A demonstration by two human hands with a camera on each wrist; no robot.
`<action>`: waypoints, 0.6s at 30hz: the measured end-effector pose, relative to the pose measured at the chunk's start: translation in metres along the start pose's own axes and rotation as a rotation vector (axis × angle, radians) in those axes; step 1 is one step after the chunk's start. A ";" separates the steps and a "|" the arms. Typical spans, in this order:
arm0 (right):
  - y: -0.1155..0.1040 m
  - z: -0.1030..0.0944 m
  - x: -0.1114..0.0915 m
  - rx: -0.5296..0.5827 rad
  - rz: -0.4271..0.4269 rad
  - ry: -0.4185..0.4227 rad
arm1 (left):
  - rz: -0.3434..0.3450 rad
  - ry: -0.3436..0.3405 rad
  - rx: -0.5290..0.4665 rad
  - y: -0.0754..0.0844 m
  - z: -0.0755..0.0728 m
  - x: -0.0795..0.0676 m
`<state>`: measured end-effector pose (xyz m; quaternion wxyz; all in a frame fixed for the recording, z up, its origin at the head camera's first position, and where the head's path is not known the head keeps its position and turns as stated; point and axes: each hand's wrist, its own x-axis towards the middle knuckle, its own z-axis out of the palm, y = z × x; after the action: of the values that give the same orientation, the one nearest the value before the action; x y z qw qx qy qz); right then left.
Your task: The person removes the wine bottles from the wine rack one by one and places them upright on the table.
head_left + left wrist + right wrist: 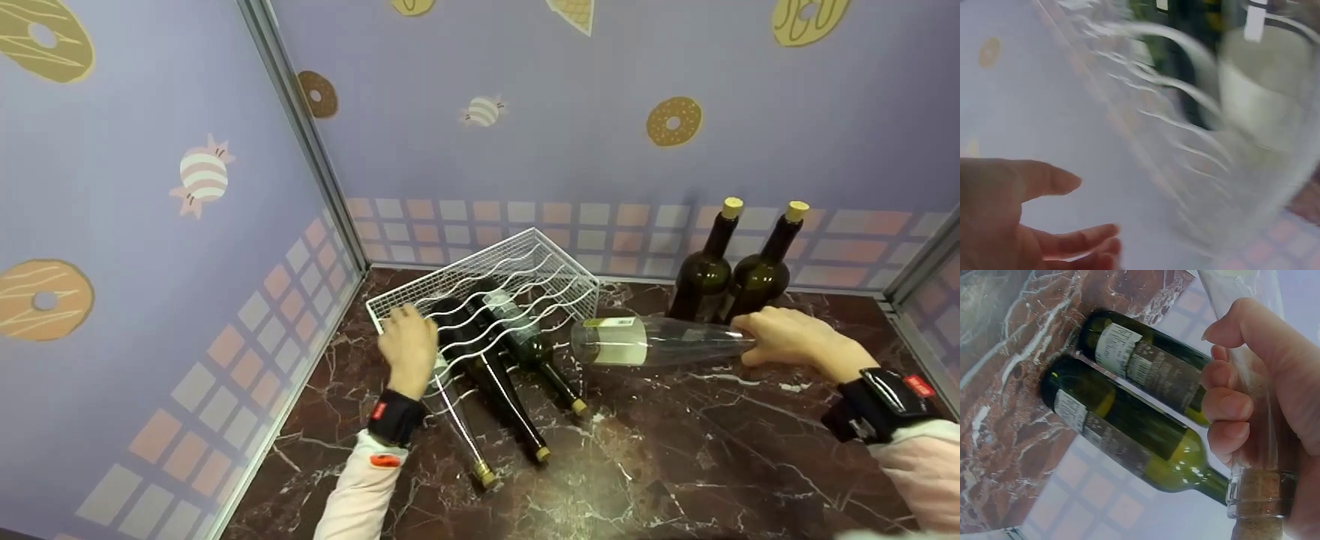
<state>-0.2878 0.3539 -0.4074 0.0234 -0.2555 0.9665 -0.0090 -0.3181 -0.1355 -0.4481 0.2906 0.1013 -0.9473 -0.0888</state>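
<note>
My right hand (787,341) grips the neck of a clear, corked wine bottle (671,341). The bottle is held nearly level, its labelled base pointing left to the white wire wine rack (559,251). In the right wrist view the fingers (1230,405) curl round the glass just above the cork (1258,492). Over the rack's left corner is my left hand (409,345); its thumb and fingers are spread loosely in the left wrist view, with nothing between them. A clear bottle (461,424) and two dark bottles (510,397) (536,349) lie in the rack, necks towards me.
Two dark green corked bottles (701,277) (761,270) stand upright by the back wall, behind my right hand. Patterned panels (480,157) enclose the left, back and right sides. The dark red marble-look tabletop (645,457) extends in front of the rack.
</note>
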 end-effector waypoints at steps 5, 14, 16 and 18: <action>-0.005 -0.011 0.002 -0.031 -0.008 -0.008 | 0.271 -0.008 -0.045 0.058 -0.013 -0.011; -0.022 -0.033 0.010 -0.144 -0.058 0.009 | 0.706 -0.247 -0.146 0.137 0.022 -0.037; -0.024 -0.036 0.011 -0.163 -0.060 0.007 | 0.740 -0.288 -0.162 0.146 0.030 -0.042; -0.026 -0.039 0.011 -0.177 -0.067 0.011 | 0.768 -0.317 -0.170 0.152 0.038 -0.046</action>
<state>-0.2869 0.3260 -0.3683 -0.0052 -0.2890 0.9544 0.0743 -0.3235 0.0265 -0.4690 0.1606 -0.2984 -0.9385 -0.0664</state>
